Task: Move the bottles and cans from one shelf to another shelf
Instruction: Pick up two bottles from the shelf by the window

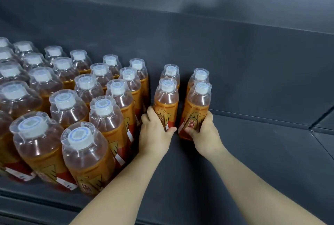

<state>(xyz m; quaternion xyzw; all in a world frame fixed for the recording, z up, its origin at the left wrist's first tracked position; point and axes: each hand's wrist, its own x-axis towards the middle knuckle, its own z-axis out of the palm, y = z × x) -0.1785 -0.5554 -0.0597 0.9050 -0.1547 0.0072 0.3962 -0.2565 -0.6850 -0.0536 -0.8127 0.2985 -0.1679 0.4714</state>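
Left hand: fingers curled round the lower body of the left bottle, thumb across the label. Right hand: same grip on the right bottle. Both bottles are upright on the dark shelf, long axis vertical, caps up. Two rear bottles stand just beyond your fingertips. The packed rows are near your left knuckles, so that hand is closer. Likely next: close the gap leftward.
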